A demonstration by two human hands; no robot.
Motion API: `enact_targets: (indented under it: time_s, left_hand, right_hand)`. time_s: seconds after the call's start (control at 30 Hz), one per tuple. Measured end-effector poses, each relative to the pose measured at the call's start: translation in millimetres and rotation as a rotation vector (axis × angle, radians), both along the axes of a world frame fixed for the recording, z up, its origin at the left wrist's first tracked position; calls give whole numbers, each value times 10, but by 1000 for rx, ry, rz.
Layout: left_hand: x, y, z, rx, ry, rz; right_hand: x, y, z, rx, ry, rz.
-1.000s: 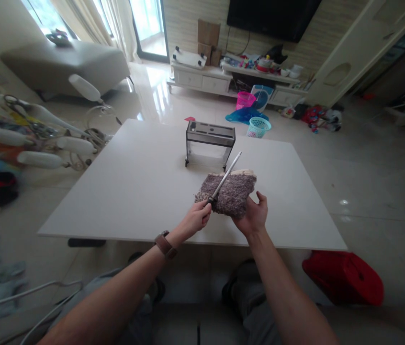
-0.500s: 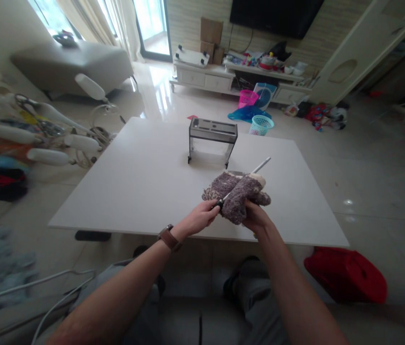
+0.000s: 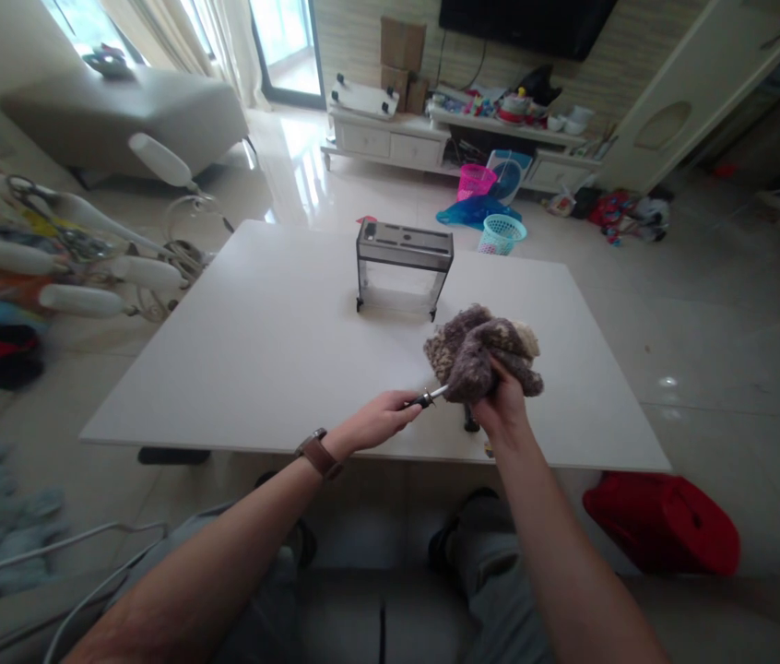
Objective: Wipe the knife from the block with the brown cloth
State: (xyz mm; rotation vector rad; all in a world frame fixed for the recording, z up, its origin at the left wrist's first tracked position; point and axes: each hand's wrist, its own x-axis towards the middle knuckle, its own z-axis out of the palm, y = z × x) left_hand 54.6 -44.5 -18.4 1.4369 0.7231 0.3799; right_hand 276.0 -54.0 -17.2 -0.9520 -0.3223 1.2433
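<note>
Wiping step in hand: left hand (image 3: 380,420) fingers pinching the black handle of the thin steel sharpening rod (image 3: 431,397), right hand (image 3: 501,406) clenched round the fuzzy grey-brown cloth (image 3: 483,350) bunched over the shaft, above the white tabletop (image 3: 258,350); next, probably drawing rod and cloth apart, grip kept firm

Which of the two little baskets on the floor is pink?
The pink basket is the one farther back, close to the white TV cabinet. The other, the turquoise basket, sits nearer the white table.
</note>
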Motion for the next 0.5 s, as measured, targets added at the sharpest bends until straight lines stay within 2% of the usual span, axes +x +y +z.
enact_targets:
  time_s: [0.13,0.23,0.4,0.5]
  left_hand:
    - [-33,45,39,-66,-1,-16]
    - [-26,54,19,-161,-65,-50]
    - [33,25,-20,-308,-164,-30]
    - [65,3,-27,-288,-180,25]
  right_hand:
    - [269,9,107,28,3,-113]
    - [283,-26,144,16,21,-141]
    - [-23,-95,90,-75,-19,-5]
    - [-279,-121,9,-134,-57,79]
